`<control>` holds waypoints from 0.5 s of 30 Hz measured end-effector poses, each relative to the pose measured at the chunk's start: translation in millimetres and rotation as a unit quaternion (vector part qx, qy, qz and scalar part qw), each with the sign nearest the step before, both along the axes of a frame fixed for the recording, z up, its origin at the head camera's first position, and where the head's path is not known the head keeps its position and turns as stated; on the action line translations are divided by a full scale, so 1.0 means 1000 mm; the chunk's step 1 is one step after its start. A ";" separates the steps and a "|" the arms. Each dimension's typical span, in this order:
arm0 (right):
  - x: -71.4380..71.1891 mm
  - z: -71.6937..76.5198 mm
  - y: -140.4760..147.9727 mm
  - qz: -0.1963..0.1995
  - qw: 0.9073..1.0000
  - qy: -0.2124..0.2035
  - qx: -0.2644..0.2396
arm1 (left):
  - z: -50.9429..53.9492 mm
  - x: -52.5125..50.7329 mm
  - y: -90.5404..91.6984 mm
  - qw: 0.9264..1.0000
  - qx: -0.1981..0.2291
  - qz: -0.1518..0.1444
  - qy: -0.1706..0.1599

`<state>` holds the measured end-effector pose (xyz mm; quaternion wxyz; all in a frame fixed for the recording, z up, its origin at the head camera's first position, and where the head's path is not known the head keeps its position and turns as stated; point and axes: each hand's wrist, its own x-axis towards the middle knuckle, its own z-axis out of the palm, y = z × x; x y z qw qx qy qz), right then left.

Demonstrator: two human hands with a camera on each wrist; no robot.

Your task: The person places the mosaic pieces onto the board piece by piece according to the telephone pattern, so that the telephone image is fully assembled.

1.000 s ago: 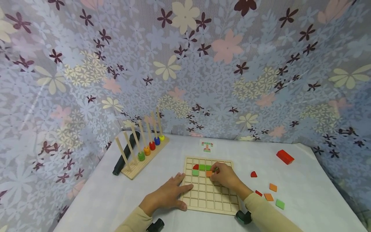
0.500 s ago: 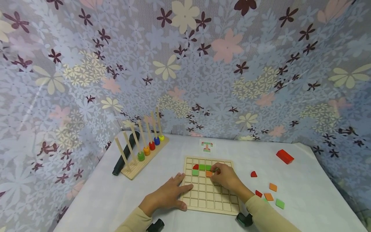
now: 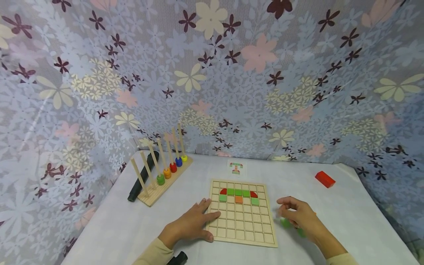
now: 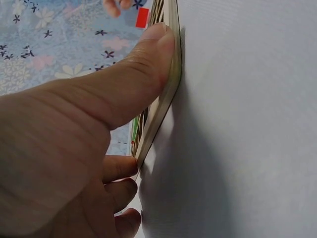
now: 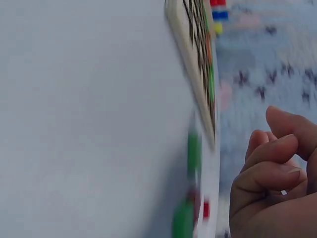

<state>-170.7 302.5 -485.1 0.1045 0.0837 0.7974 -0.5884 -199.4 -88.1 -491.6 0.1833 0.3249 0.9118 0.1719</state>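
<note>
A wooden grid board [image 3: 243, 224] lies on the white table. In its upper rows sit a row of green squares [image 3: 238, 192], a red rounded piece [image 3: 223, 191] at each end, light green squares [image 3: 255, 201] below the ends and an orange square [image 3: 239, 199]. My left hand [image 3: 190, 222] rests on the board's left edge, fingers spread, thumb [image 4: 153, 54] against the rim. Right of the board, my right hand [image 3: 301, 217] hovers over loose green pieces [image 3: 285, 223], its fingers [image 5: 270, 178] loosely bent with nothing seen between them. That hand partly hides the loose pieces.
Behind the board lies a small pattern card [image 3: 236, 168]. A peg stand [image 3: 149, 198] with coloured rings stands at the left, beside a long black cylinder [image 3: 135, 189]. A red block [image 3: 325, 179] lies at the back right. Floral cloth [image 3: 232, 92] hangs behind.
My right hand has left the board and moved right, over the loose pieces. The green, red and light green pieces at the row's right end now show. My left hand has stayed put.
</note>
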 end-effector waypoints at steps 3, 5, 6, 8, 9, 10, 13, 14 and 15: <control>0.012 -0.002 0.032 -0.042 0.999 -0.020 0.001 | -0.001 0.001 -0.001 1.000 0.004 -0.005 0.001; 0.019 -0.003 0.055 -0.071 0.997 -0.026 0.003 | -0.003 0.000 0.000 1.000 0.008 -0.009 0.007; 0.021 -0.003 0.066 -0.083 0.996 -0.028 0.005 | -0.003 0.000 -0.001 1.000 0.010 -0.011 0.009; 0.024 -0.004 0.085 -0.108 0.993 -0.035 0.012 | -0.004 -0.001 -0.001 1.000 0.013 -0.016 0.015; 0.025 -0.005 0.094 -0.118 0.992 -0.038 0.021 | -0.004 -0.001 -0.001 1.000 0.014 -0.016 0.016; 0.025 -0.006 0.101 -0.125 0.991 -0.043 0.029 | -0.004 -0.002 -0.001 1.000 0.014 -0.017 0.016; 0.024 -0.011 0.116 -0.147 0.985 -0.067 0.059 | -0.005 -0.002 -0.002 1.000 0.014 -0.018 0.013; 0.023 -0.013 0.120 -0.153 0.983 -0.076 0.065 | -0.005 -0.001 -0.002 1.000 0.014 -0.019 0.012; 0.023 -0.015 0.122 -0.153 0.982 -0.084 0.071 | -0.005 -0.001 -0.002 1.000 0.014 -0.019 0.009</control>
